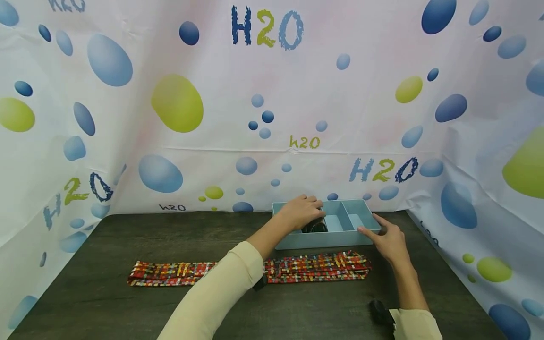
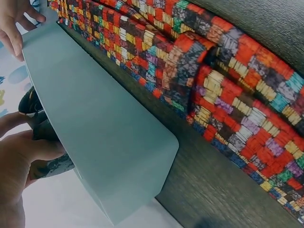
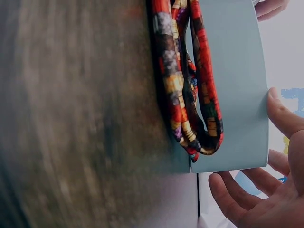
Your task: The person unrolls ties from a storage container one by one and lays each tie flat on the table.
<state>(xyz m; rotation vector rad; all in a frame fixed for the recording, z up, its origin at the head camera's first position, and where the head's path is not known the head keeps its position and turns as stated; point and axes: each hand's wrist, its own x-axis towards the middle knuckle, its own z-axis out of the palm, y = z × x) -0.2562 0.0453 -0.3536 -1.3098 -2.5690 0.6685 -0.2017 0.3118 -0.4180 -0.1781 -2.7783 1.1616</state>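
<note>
A light blue organizer tray [image 1: 323, 240] with divided compartments stands at the back of the table. My left hand [image 1: 297, 213] reaches over its left part and grips a dark rolled bundle [image 1: 315, 227], partly hidden by the hand. In the left wrist view, the fingers and thumb curl round this bundle [image 2: 47, 129] above the tray's rim. My right hand [image 1: 390, 242] holds the tray's right front corner, thumb at the front rim and fingers along the end wall. The two compartments further right show bare bottoms.
A long folded strip of colourful checkered fabric [image 1: 316, 268] lies across the dark wooden table [image 1: 323, 307], just in front of the tray, with my left forearm over it. A white curtain [image 1: 238, 94] with blue and green spots hangs behind and at the sides.
</note>
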